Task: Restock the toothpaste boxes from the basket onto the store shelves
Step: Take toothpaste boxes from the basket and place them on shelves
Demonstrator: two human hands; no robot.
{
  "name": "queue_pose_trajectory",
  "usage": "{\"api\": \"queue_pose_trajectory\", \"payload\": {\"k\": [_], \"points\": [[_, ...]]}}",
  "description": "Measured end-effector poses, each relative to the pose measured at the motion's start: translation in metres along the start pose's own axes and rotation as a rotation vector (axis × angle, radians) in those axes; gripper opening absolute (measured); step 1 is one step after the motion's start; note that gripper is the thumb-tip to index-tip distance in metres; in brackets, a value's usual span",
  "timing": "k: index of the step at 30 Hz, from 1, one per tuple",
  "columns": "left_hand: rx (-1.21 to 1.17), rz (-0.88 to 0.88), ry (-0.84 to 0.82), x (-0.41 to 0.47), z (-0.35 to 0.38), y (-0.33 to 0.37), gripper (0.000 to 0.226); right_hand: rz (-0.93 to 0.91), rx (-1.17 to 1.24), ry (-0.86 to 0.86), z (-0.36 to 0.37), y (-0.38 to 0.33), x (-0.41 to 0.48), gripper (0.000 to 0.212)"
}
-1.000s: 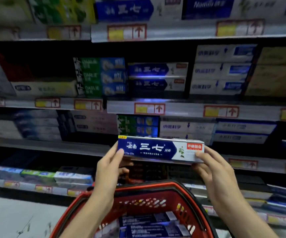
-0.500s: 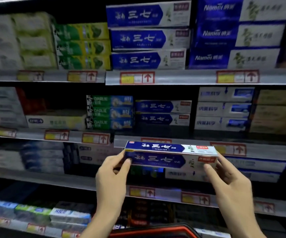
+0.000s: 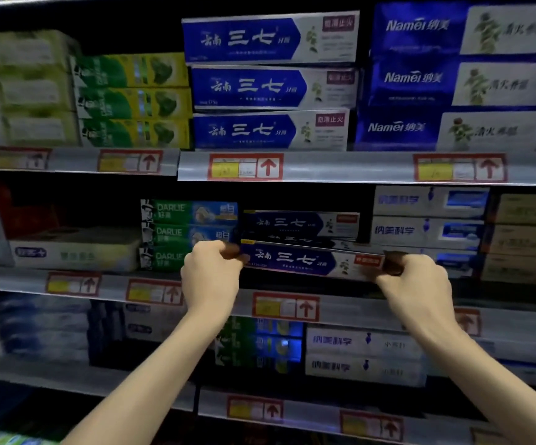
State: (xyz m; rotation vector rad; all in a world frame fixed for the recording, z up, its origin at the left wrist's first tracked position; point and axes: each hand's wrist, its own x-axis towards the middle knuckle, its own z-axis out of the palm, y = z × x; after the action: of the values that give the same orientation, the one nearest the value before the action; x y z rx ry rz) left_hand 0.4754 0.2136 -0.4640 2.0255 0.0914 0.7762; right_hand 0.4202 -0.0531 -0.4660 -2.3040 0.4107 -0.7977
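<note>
Head view of the toothpaste aisle. We see the left hand (image 3: pixel 210 271) grasping the left end of a dark blue toothpaste box (image 3: pixel 295 260), its fingers (image 3: pixel 224 250) curled over the top edge. The right hand (image 3: pixel 417 281) grasps the right end in the same manner. The box lies level, its long printed face towards us, at the front edge of the middle shelf (image 3: pixel 356 311), directly above a red-framed price label (image 3: pixel 286 308). We cannot tell whether the box rests on the shelf or is held just clear of it. Just behind it stands a stack of matching boxes (image 3: pixel 298 223). Green Darlie boxes (image 3: pixel 189 232) adjoin the stack on the left and pale boxes with blue print (image 3: pixel 427 231) on the right. On the shelf above, three more blue boxes (image 3: pixel 269 86) sit beside Namei boxes (image 3: pixel 453 78)
</note>
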Motion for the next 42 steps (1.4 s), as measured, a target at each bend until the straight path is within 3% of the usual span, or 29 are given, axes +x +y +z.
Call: {"api": "queue_pose_trajectory", "payload": {"k": [3,5,9,16,19,25,29,31,36,42], "points": [[0.094,-0.008,0.014,0.012,0.011,-0.004,0.004,0.037,-0.074,0.012,0.01,0.002,0.016,0.017],[0.147,-0.012,0.024,0.017,0.015,-0.006,0.004,0.03,-0.101,-0.007,0.015,0.004,0.021,0.006],[0.257,-0.024,0.028,0.019,0.022,-0.01,0.004,-0.029,-0.109,-0.04,0.017,0.0,0.02,0.031],[0.294,-0.042,0.024,0.015,0.023,-0.01,0.004,-0.082,-0.095,-0.001,0.017,-0.009,0.021,0.032],[0.361,-0.057,0.038,0.012,0.021,-0.007,0.018,-0.063,-0.123,0.013,0.021,-0.009,0.026,0.029],[0.412,0.026,0.078,0.008,0.016,-0.006,0.025,-0.091,-0.241,0.093,0.023,-0.008,0.019,0.031],[0.301,0.172,0.061,-0.007,-0.004,-0.003,0.013,-0.152,-0.282,0.236,0.009,-0.012,0.0,0.022],[0.196,0.218,0.002,-0.017,-0.018,0.0,0.015,-0.217,-0.208,0.229,0.001,-0.016,-0.016,0.019],[-0.015,0.22,-0.144,-0.055,-0.059,0.005,0.019,-0.372,-0.036,0.227,-0.026,-0.03,-0.066,0.033],[-0.069,0.141,-0.316,-0.131,-0.106,-0.023,0.021,-0.374,-0.038,0.006,-0.034,-0.019,-0.142,0.038]]}}
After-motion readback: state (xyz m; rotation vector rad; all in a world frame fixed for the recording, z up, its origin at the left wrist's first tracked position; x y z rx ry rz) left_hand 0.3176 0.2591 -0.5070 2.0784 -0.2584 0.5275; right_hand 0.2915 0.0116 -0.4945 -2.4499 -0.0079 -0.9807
